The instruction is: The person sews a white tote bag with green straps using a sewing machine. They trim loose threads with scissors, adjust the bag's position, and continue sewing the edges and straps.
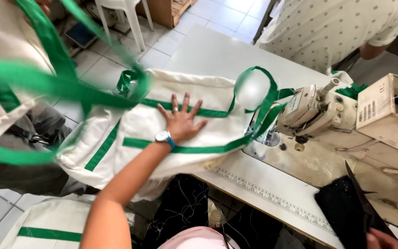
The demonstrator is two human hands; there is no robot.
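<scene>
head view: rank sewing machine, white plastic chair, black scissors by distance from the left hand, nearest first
From the left hand, flat on the cream bag with green trim:
1. Sewing machine, to its right on the table.
2. White plastic chair, up and left, on the tiled floor.
3. Black scissors, far lower right, by the right hand.

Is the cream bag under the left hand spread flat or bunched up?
Mostly flat: the left hand presses the cream bag with fingers splayed; its near edge droops off the table.

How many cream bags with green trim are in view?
3: one under the left hand on the table, one held up at far left, one on the floor. More may be hidden.
</scene>
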